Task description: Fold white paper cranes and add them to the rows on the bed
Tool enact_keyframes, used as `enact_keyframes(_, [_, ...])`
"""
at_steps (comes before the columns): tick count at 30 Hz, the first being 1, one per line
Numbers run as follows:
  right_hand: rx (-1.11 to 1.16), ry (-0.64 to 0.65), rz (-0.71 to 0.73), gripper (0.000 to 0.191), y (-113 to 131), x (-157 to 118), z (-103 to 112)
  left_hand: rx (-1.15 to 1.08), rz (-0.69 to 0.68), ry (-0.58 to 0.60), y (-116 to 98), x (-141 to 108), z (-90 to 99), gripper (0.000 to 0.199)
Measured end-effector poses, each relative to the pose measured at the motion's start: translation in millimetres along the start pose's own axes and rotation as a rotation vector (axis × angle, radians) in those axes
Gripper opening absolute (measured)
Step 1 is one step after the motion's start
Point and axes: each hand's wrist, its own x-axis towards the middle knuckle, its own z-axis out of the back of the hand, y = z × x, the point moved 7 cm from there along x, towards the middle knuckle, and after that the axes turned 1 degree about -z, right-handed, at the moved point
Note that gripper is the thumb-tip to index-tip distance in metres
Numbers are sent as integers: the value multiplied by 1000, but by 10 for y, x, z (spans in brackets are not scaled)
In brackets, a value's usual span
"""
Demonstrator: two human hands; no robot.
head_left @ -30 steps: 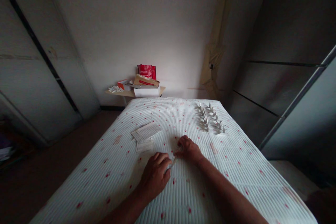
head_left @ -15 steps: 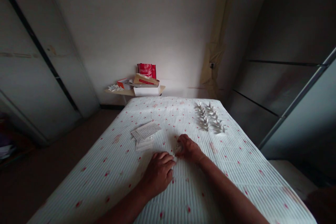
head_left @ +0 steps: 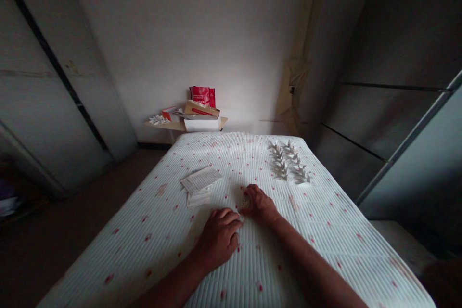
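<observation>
On the white quilted sheet (head_left: 202, 269) with red spots, my right hand (head_left: 260, 207) curls its fingers around a small folded piece of printed paper (head_left: 245, 201), mostly covered by the fingers. Just left of it and nearer to me rests my left hand (head_left: 221, 235), its fingers bent together and their tips close to the paper; what they hold, if anything, is hidden. Flat printed sheets (head_left: 200, 180) overlap beyond my left hand. Several folded paper cranes (head_left: 279, 159) stand in two rows at the far right.
A shelf (head_left: 173, 125) against the wall carries a white box (head_left: 202, 125), a red bag (head_left: 202, 96) and a pile of folded paper (head_left: 159, 120). Grey cabinets stand on the right, and pale doors on the left.
My right thumb has shifted slightly over the small paper, which now shows less. My left hand looks the same.
</observation>
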Motion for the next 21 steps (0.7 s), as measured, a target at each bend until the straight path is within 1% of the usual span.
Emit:
enact_keyframes(3, [-30,12,-60,40,-21,41,1,-4,0,5,-10,2,8,25])
enact_keyframes(5, [-35,5,-103,36,-88,86,1,-9,-4,-4,-13,2,18,26])
enact_keyframes(7, [-14,-20,-112,37,-164,126,1,-22,-4,-14,-5,-2,23,28])
enact_keyframes(9, [66,-77,-89,37,-242,144,20,-47,-3,-27,14,-9,23,29])
enact_keyframes(11, [187,-167,-97,28,-359,123,67,-78,5,-49,48,-20,23,32])
enact_keyframes(12, [248,-184,-110,21,-421,101,74,-94,13,-66,72,-26,23,36])
enact_keyframes(13, [308,-188,-101,16,-459,75,76,-108,21,-84,97,-33,23,40])
enact_keyframes(14, [363,-163,-62,13,-463,48,66,-122,28,-100,123,-39,19,44])
enact_keyframes(16, [443,-134,25,13,-427,-17,68,-146,38,-129,175,-47,4,52])
enact_keyframes(19, [463,-116,122,14,-295,-113,91,-175,66,-179,268,-46,-16,59])
enact_keyframes(21, [443,-116,177,19,-170,-164,115,-182,100,-208,333,-37,-24,58])
